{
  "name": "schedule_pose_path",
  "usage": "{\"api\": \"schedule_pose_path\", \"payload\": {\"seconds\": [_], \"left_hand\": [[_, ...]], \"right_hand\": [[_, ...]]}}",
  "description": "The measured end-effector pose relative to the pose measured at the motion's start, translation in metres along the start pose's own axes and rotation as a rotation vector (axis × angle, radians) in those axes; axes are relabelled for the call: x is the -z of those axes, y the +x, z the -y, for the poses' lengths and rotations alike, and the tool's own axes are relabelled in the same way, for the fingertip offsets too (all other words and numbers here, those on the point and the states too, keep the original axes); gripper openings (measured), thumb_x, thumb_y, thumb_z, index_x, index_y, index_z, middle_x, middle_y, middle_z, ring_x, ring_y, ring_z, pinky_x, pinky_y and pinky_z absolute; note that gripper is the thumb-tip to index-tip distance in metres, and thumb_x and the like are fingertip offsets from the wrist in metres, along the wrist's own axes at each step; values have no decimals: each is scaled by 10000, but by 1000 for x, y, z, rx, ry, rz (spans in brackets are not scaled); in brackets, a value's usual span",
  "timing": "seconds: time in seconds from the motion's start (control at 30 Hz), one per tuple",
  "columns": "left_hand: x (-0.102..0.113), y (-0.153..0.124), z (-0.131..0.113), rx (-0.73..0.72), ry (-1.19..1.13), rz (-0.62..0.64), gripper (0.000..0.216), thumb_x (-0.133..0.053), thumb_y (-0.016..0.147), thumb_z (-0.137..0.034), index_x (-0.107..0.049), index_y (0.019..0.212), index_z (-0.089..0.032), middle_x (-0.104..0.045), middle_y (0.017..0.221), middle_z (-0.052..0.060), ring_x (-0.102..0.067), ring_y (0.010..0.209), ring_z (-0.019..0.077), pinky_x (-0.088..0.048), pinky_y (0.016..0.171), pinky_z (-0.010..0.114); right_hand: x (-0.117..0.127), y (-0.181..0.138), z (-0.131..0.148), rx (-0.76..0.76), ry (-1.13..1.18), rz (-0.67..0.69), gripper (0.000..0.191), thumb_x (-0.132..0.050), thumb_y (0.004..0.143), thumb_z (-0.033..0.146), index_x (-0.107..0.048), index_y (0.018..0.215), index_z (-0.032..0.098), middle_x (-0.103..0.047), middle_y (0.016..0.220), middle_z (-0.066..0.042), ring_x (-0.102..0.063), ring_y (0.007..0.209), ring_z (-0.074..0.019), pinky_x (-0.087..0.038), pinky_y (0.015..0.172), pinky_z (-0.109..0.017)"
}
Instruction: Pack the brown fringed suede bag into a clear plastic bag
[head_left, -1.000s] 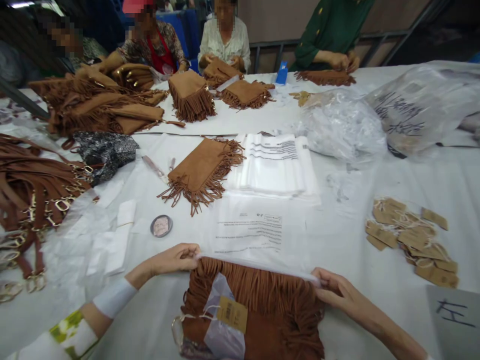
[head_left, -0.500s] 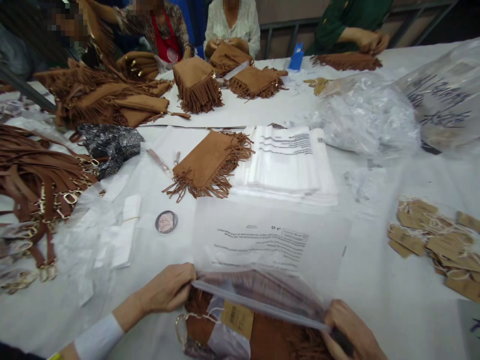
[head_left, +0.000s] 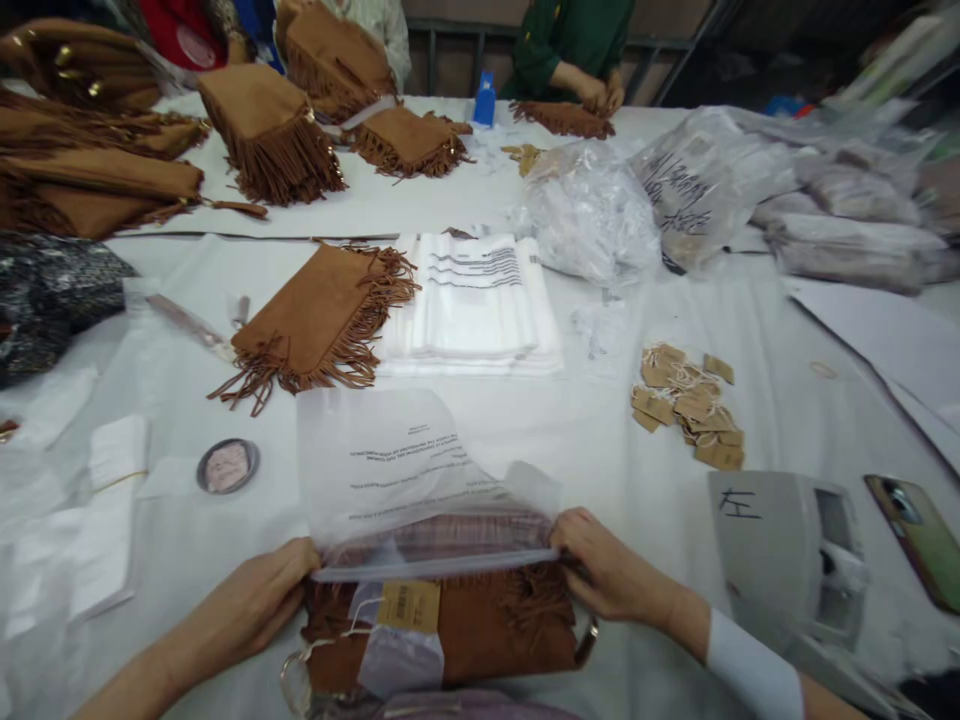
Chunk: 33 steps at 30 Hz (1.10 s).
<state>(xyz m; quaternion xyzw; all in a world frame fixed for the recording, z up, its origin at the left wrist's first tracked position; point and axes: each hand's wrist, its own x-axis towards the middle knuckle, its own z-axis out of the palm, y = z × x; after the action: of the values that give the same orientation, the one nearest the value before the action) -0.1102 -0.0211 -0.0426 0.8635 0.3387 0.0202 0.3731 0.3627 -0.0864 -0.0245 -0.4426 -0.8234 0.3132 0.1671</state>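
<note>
A frosted printed plastic bag [head_left: 367, 430] lies on the table in front of me, its mouth drawn partly over a brown fringed handbag [head_left: 495, 630]. My left hand [head_left: 262, 600] pinches the left end of the bag's opening. At the opposite end, my right hand [head_left: 615, 565] is closed on the same edge. The handbag's far part shows through the plastic; its near part is outside. On it are a kraft paper tag [head_left: 409, 606] with white string and a whitish wrapping strip [head_left: 401, 660]. Metal hardware shows at both sides.
Behind the bag are a flat fringed pouch [head_left: 307, 310] and stacked white plastic bags [head_left: 472, 300]. Loose tags [head_left: 690, 400], a grey box [head_left: 772, 550] and a phone [head_left: 919, 535] lie right. A round dish [head_left: 228, 466] is left. Co-workers' hands [head_left: 600, 95] are across the table.
The view has turned right, bringing the grey box and phone into sight. The bag's opening edge, slanted before, is now nearly level across the handbag. Both hands still grip its ends.
</note>
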Motion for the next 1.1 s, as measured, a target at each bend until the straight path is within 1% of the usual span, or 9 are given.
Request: {"api": "schedule_pose_path", "payload": {"seconds": [0.2, 0.37, 0.43, 0.57, 0.7, 0.8, 0.9, 1.0, 1.1], "left_hand": [[-23, 13, -4, 91, 88, -301, 127, -392, 871, -177, -486, 800, -224, -542, 730, -12, -541, 664, 142, -438, 611, 241], [-57, 11, -17, 242, 120, -581, 244, -440, 856, -204, -318, 647, -237, -380, 510, -79, -415, 445, 102, -319, 453, 211], [-60, 2, -19, 198, 152, -551, 266, -435, 875, -212, -320, 636, -236, -384, 496, -78, -414, 432, 100, -320, 456, 216], [-48, -22, -15, 44, 156, -358, 206, -442, 893, -218, -438, 687, -232, -513, 588, -39, -511, 517, 114, -392, 520, 220], [-47, -43, -18, -55, 91, -308, 186, -456, 889, -247, -505, 710, -245, -565, 607, -4, -563, 545, 141, -441, 524, 232], [-55, -45, -29, 45, 36, -320, 158, -447, 899, -246, -518, 758, -252, -595, 646, -11, -587, 565, 128, -466, 542, 207], [-54, -36, -33, 187, 20, -396, 132, -476, 898, -296, -504, 777, -252, -591, 648, -39, -575, 543, 114, -459, 531, 190], [-47, -31, -29, 192, -45, -327, 137, -498, 892, -347, -522, 795, -254, -604, 681, -42, -586, 573, 118, -475, 558, 187], [-41, -35, -24, 138, -111, -216, 129, -561, 854, -388, -558, 872, -261, -647, 789, -19, -635, 689, 142, -518, 641, 195]], "right_hand": [[-34, -1, -3, -42, 2, -303, 94, -420, 837, 159, -413, 779, 233, -512, 721, -12, -473, 668, -164, -401, 610, -285], [-51, -10, 8, -202, 3, -439, 241, -520, 812, 230, -339, 654, 241, -394, 547, 62, -368, 484, -110, -279, 478, -242], [-50, -13, 13, -200, -1, -404, 277, -547, 799, 254, -331, 627, 236, -380, 520, 69, -354, 461, -99, -255, 466, -239], [-41, -23, 21, -193, 71, -304, 261, -524, 822, 284, -364, 623, 229, -429, 535, 54, -399, 476, -96, -287, 467, -225], [-38, -40, 34, -162, 61, -248, 189, -458, 839, 216, -409, 657, 229, -478, 582, 25, -450, 542, -120, -340, 513, -238], [-44, -48, 37, -137, 68, -210, 139, -430, 828, 167, -443, 705, 229, -515, 636, 5, -485, 606, -137, -380, 554, -249], [-42, -43, 31, -252, 135, -249, 90, -431, 820, 159, -456, 772, 231, -532, 684, 6, -496, 615, -131, -404, 561, -244], [-25, -38, 26, -345, 206, -269, 57, -469, 850, 208, -433, 814, 233, -542, 733, 4, -512, 650, -127, -440, 599, -249], [-4, -43, 27, -89, 173, -18, 126, -523, 865, 305, -473, 788, 219, -581, 865, -62, -554, 852, -177, -482, 780, -337]]}}
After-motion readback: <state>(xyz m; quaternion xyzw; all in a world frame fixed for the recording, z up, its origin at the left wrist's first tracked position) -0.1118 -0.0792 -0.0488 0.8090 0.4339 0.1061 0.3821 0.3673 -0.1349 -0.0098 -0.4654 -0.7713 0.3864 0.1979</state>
